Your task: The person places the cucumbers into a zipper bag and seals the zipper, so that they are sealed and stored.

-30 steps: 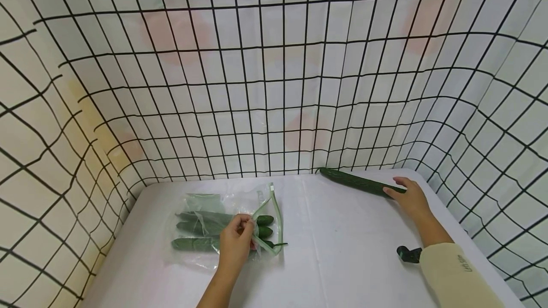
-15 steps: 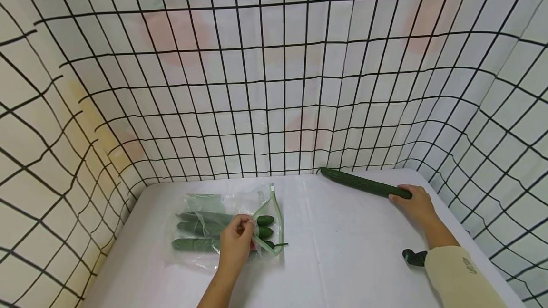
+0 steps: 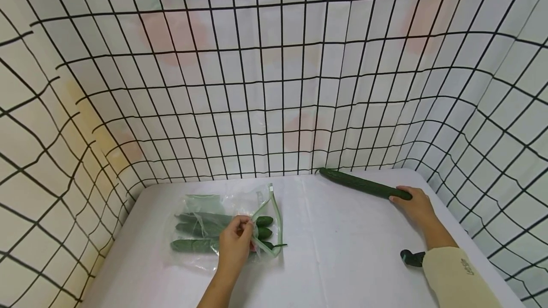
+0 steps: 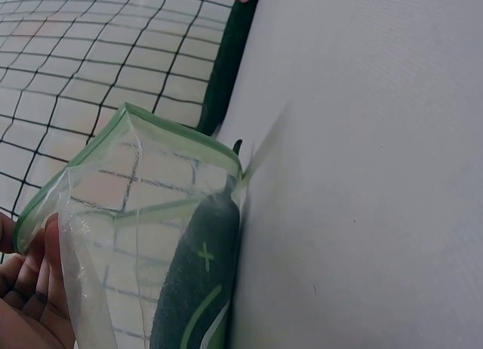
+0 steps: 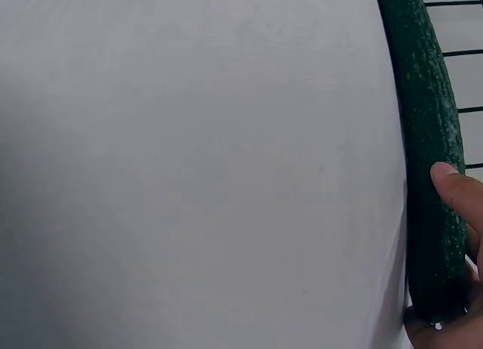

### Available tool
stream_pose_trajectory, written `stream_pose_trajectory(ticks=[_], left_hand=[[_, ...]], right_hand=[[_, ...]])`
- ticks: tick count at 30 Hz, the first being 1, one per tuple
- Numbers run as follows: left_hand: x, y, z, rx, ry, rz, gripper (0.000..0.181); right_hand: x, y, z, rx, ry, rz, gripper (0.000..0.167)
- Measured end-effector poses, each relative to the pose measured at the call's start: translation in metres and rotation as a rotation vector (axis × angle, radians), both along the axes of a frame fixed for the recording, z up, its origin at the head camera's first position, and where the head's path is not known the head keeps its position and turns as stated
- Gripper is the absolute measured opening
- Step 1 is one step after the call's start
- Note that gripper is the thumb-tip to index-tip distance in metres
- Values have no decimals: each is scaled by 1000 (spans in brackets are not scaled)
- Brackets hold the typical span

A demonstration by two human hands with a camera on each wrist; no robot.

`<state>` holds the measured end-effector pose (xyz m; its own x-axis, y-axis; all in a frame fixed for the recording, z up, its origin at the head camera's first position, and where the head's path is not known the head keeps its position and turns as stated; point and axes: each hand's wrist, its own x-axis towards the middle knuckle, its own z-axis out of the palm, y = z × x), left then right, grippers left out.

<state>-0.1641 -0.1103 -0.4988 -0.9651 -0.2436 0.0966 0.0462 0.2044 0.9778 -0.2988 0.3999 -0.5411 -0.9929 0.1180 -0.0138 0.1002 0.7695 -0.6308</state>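
A clear zip bag (image 3: 201, 203) with a green zip edge lies on the left of the table, several cucumbers inside it. My left hand (image 3: 236, 239) pinches the bag's mouth at its right end; in the left wrist view the thumb and fingers grip the green-edged rim (image 4: 181, 130), which stands spread apart. One bagged cucumber (image 4: 200, 266) shows through the film, its stem near the opening. At the back right lies a long loose cucumber (image 3: 359, 183). My right hand (image 3: 417, 206) grips its near right end, thumb on one side, as the right wrist view (image 5: 434, 137) also shows.
Black wire mesh (image 3: 295, 84) stands along the back and both sides of the white table (image 3: 342, 251). The loose cucumber's far tip lies close against the back mesh. A small dark device (image 3: 412, 258) sits at the right sleeve (image 3: 455, 274).
My right hand has moved slightly right and down along the loose cucumber and closed round its end. The left hand and the bag stay in place.
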Motion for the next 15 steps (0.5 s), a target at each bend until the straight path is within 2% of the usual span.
stream_pose_trajectory(ticks=[8, 15], left_hand=[[1, 0, 0, 7, 7, -3, 10], [0, 0, 0, 4, 4, -2, 10]], right_hand=[[4, 2, -4, 4, -4, 5, 73], [6, 5, -3, -32, -98, 19, 83]])
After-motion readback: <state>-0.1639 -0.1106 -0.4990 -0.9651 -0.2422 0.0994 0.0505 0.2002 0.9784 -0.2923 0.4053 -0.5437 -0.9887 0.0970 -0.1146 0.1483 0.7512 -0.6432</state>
